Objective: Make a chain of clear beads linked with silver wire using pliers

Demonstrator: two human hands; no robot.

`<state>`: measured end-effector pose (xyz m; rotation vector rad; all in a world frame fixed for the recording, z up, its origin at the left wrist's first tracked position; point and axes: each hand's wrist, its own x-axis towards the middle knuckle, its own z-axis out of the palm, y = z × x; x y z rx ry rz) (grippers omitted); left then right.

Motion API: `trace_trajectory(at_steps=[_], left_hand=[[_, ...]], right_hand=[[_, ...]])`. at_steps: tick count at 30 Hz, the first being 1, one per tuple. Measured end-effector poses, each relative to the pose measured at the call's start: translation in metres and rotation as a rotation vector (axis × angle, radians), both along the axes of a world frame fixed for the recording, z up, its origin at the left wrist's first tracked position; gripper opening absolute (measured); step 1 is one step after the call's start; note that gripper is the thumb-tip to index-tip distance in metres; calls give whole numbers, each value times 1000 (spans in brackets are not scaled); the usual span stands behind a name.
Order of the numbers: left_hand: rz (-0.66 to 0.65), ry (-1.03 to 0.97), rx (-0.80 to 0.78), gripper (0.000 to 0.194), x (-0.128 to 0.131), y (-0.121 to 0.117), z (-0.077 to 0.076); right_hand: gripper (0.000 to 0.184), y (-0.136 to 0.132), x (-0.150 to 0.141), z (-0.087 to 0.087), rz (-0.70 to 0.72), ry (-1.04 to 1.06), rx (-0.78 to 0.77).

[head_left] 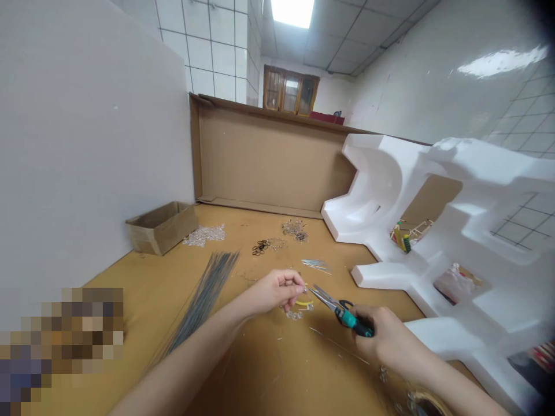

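Note:
My right hand (381,335) is closed round the green and black handles of long-nose pliers (347,319). The tips of the pliers point left, close to the fingertips of my left hand (286,289). The left thumb and forefinger are pinched together on something small that I cannot make out. Just below those fingers are several clear beads (295,315) and a yellow curved piece (304,303); whether they hang from the hand or lie on the table is unclear. Scissors with black handles (346,304) lie partly hidden behind the pliers.
Left of my hands lies a bundle of grey wires (203,294). Farther back are a cardboard box (162,228), clear beads (206,234), black rings (261,248), small metal pieces (295,229) and thin metal pins (315,264). White foam blocks (381,277) line the right side.

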<state>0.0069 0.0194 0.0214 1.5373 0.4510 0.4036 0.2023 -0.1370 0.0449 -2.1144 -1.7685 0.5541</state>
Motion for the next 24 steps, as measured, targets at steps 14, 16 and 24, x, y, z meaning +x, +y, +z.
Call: trace_trajectory(at_steps=[14, 16, 24], left_hand=[[-14, -69, 3, 30, 2, -3, -3], [-16, -71, -3, 30, 2, -3, -4], [-33, -88, -36, 31, 2, -3, -3]], right_hand=[[39, -4, -5, 4, 29, -166, 109], [38, -5, -6, 3, 33, -260, 160], [33, -8, -7, -8, 29, -478, 294]])
